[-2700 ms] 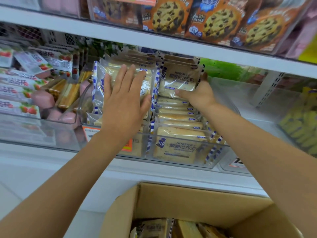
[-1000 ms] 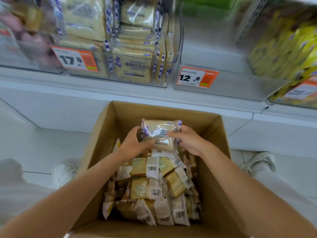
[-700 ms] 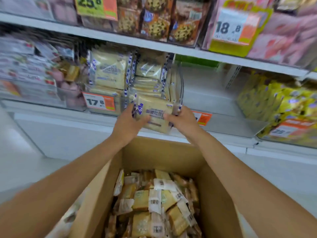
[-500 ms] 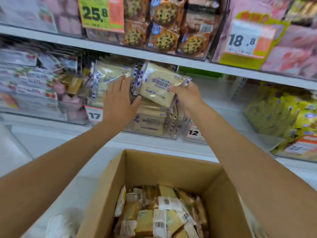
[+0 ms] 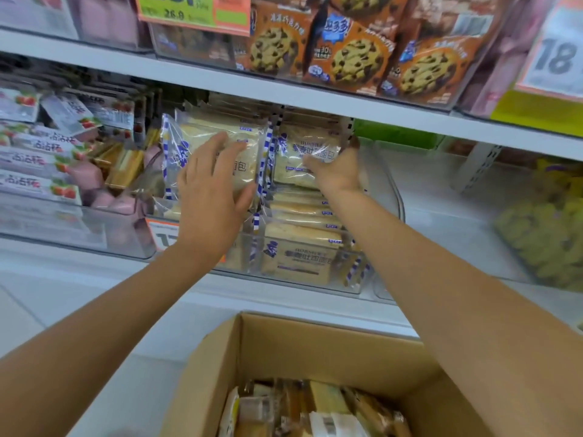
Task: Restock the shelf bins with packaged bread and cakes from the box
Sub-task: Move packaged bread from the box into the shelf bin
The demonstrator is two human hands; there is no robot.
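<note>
From the head camera, the left hand (image 5: 209,197) lies flat with fingers spread against the front bread packet (image 5: 202,146) of the left stack in the clear bin (image 5: 362,279). The right hand (image 5: 339,171) grips the top packet (image 5: 303,159) of the right stack, thumb on its face, fingers behind its right edge. The packets are clear film with blue-and-white checked edges over pale sliced bread. Below the hands, the cardboard box (image 5: 315,348) holds more packets.

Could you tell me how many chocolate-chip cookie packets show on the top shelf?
3: left orange cookie packet, middle orange cookie packet and right orange cookie packet, side by side. More may sit hidden behind them.
</note>
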